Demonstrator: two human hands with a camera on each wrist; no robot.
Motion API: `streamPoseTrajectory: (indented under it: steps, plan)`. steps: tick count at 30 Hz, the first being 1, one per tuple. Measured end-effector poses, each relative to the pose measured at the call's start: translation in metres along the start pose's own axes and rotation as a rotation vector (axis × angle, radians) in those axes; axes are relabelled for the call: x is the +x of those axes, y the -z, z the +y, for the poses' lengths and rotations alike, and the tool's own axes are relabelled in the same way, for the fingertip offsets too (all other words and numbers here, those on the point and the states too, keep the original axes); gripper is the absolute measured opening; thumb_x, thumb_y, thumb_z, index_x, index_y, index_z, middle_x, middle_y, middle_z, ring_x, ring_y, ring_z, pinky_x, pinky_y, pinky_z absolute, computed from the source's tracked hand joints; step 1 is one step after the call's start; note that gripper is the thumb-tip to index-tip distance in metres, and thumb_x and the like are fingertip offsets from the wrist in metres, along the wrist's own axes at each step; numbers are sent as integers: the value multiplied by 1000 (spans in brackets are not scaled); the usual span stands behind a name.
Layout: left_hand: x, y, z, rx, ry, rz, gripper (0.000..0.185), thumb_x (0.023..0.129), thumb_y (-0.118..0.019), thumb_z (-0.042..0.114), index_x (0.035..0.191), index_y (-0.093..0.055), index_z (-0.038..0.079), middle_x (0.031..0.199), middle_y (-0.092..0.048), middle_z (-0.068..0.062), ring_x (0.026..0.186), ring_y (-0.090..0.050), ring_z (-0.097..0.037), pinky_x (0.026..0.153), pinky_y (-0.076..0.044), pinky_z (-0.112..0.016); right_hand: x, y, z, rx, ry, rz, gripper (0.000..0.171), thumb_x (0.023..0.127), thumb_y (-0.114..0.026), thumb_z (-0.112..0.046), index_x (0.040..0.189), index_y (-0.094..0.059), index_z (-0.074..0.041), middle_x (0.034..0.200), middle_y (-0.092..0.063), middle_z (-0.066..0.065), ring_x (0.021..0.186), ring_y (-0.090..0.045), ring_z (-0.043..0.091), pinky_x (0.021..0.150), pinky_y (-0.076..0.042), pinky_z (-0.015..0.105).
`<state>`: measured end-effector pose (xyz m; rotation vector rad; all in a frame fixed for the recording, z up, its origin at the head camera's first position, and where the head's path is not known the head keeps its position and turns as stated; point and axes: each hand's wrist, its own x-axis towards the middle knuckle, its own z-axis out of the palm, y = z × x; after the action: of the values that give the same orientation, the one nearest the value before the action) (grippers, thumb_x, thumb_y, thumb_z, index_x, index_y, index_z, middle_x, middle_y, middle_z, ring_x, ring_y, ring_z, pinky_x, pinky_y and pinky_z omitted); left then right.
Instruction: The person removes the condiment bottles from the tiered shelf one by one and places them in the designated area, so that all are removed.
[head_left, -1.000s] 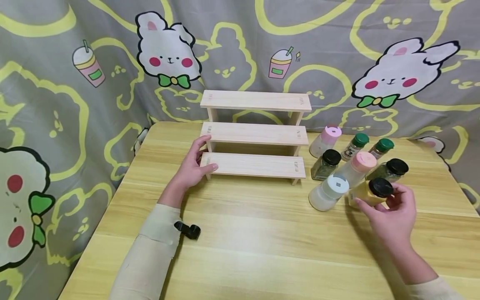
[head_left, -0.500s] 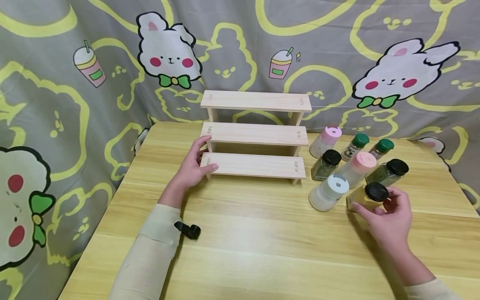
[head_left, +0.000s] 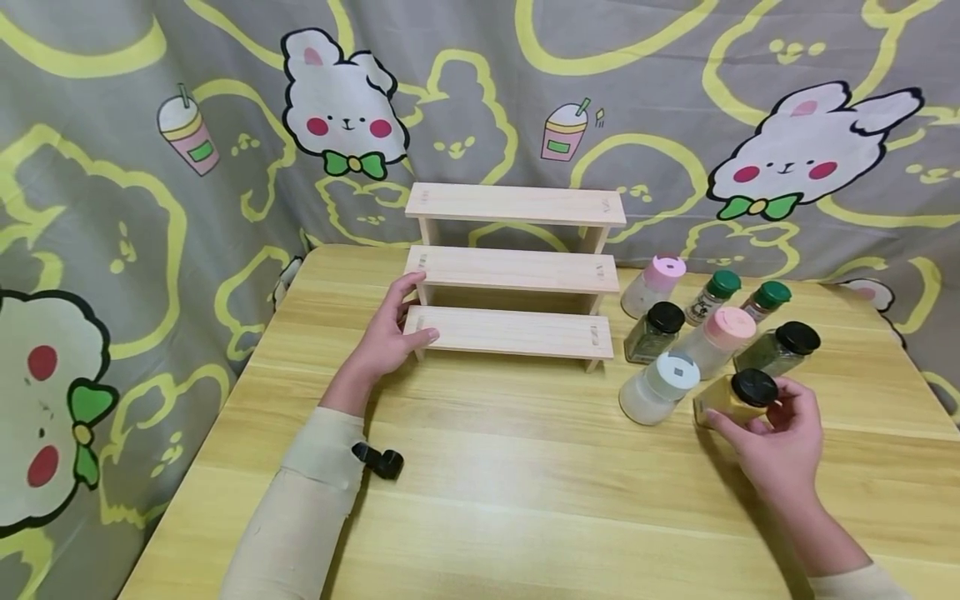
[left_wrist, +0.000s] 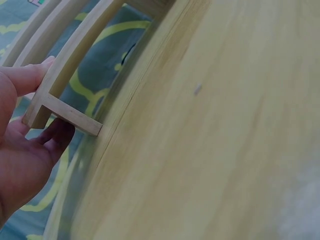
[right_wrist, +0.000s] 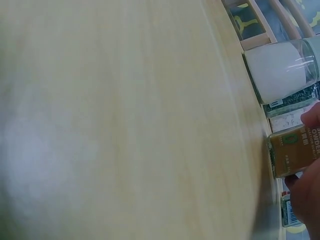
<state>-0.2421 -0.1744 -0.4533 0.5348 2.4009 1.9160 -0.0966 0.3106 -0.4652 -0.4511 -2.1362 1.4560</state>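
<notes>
A three-step wooden rack [head_left: 514, 268] stands at the back of the yellow table [head_left: 525, 492]. My left hand [head_left: 390, 333] grips the left end of the rack's lowest step [left_wrist: 62, 112], thumb on top and fingers round the side. To the right stand several spice jars. My right hand [head_left: 780, 433] holds the nearest one, a yellow-brown jar with a black lid [head_left: 738, 396], also seen as the brown labelled jar [right_wrist: 292, 150]. Just left of it stands a jar of white powder with a white lid [head_left: 660, 385].
Further jars stand behind: two with pink lids [head_left: 716, 337], two with green lids [head_left: 712, 293], two with black lids [head_left: 654, 332]. A cartoon rabbit cloth [head_left: 225, 167] hangs behind the table. The right table edge lies close to the jars.
My right hand has brought the yellow-brown jar slightly down and toward me, settling it near the table. The left hand has stayed on the rack.
</notes>
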Motion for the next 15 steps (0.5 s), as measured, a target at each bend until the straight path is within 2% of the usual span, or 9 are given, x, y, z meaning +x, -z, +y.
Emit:
streamPoseTrajectory:
  steps: [5,8,9,11,15]
  plan:
    - [4,-2,-2,3,14,-4,85,88,-70,-8,154,-31,28,160,-22,-6,134,-39,-38,101,-41,-53,-1,2,0,-5,-35,2,78,59,-85,21,122,-55,-15,110,-58,-2,87,-55,10,59,-45,9]
    - [3,-3,-1,33,37,2,85,89,-70,-8,154,-31,31,161,-23,-6,134,-39,-39,101,-42,-53,-4,1,0,37,-64,-18,82,57,-85,24,123,-54,-16,111,-58,-1,87,-56,10,60,-45,10]
    - [2,-3,0,52,45,5,85,89,-69,-7,154,-30,33,161,-23,-6,134,-39,-39,101,-41,-53,-5,0,0,61,-71,-34,85,57,-84,25,125,-53,-15,113,-57,0,89,-56,10,62,-46,9]
    - [0,-4,3,104,52,10,86,89,-69,-6,153,-30,36,160,-24,-7,133,-40,-41,101,-41,-54,-6,2,-2,32,-59,-82,89,60,-85,22,132,-49,-16,118,-54,-1,95,-56,10,69,-46,10]
    - [-2,-6,7,245,52,32,89,90,-71,-1,155,-26,39,160,-24,-8,137,-35,-41,106,-35,-57,-6,10,-13,-78,11,-201,98,69,-87,11,148,-36,-18,132,-46,0,109,-53,10,84,-43,11]
